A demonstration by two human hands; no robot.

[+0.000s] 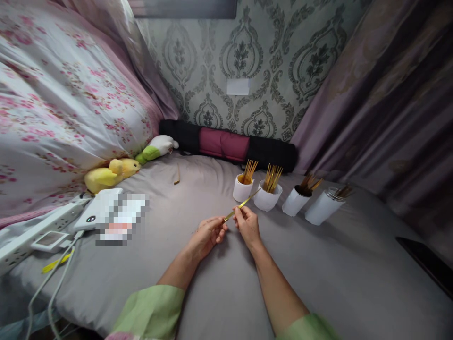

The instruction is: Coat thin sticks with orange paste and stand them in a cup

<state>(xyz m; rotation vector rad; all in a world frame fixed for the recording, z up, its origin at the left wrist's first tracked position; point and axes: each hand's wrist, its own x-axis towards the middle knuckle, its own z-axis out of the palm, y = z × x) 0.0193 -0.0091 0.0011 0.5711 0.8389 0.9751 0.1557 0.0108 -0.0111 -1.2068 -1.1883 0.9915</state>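
A thin golden stick [243,203], wider and shiny at its near end, slants up and to the right between my two hands. My left hand [209,235] pinches its lower end between thumb and fingers. Farther up, my right hand [249,226] grips the stick with thumb and forefinger. The far tip of the stick passes in front of a low white pot [268,200] that holds several similar golden sticks. Just left of that pot stands a white cup [243,191] with more sticks. What exact kind the stick is I cannot make out.
To the right lean two white-wrapped containers, one dark-rimmed [295,203] and one glass-topped [323,208], both holding sticks. A bent stick [177,175] lies on the grey sheet [198,307]. Leftward are plush toys [111,174], a power strip [38,231] and cables. A black-and-maroon roll [224,143] lies by the wall.
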